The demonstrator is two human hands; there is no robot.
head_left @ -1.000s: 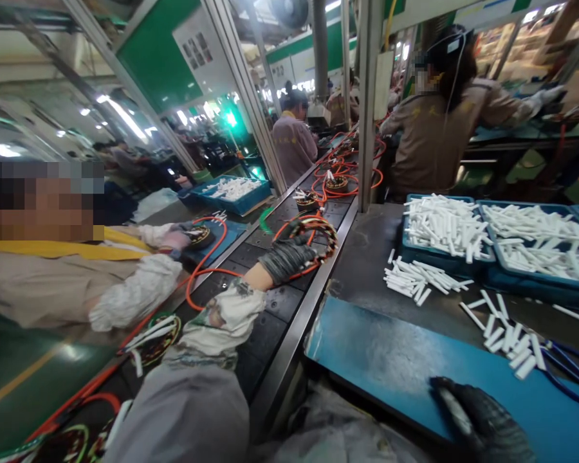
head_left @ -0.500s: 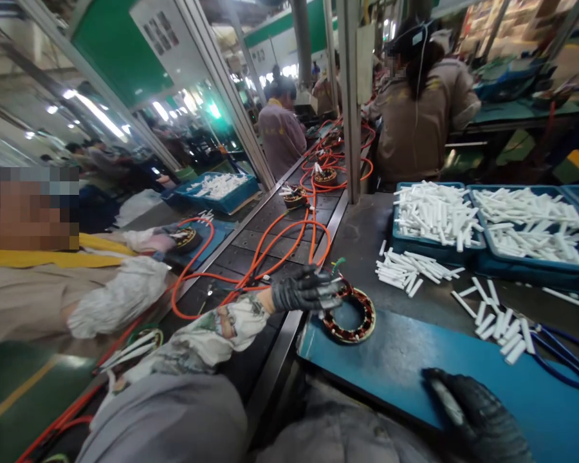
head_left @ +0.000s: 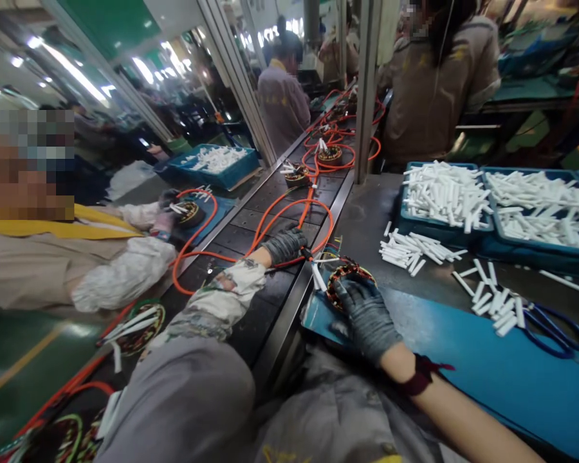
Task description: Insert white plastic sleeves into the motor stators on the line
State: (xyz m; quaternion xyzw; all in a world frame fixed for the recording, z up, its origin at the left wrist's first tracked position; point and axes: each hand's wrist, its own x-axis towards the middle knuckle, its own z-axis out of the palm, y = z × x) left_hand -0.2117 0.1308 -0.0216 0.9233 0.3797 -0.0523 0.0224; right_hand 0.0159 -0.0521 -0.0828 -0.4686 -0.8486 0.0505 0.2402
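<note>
On the dark worktop (head_left: 352, 222) at the right, two blue bins (head_left: 473, 239) stand side by side, each heaped with short white tubes (head_left: 444, 193), and part of a third bin shows at the picture's edge; across the conveyor (head_left: 231, 241), another blue bin (head_left: 238, 170) holds similar white pieces. Loose tubes lie in two groups before the near bins, the closer one beside a blue-handled tool (head_left: 557, 328). The wound ring (head_left: 335, 287) sits at the left end of a blue mat (head_left: 463, 341), its wires and a few white tubes trailing toward the conveyor. The gloved right hand (head_left: 367, 312) comes in from the lower right, palm down, fingers part bent over the ring and touching it; whether they grip it I cannot tell. The gloved left hand (head_left: 285, 246) reaches forward over the conveyor, fingers curled at the orange cable (head_left: 329, 215); its hold cannot be made out. A metal rail (head_left: 289, 321) edges the conveyor, running just left of the ring and between the two hands. Blue mat surface extends from the right wrist to the tool.
</note>
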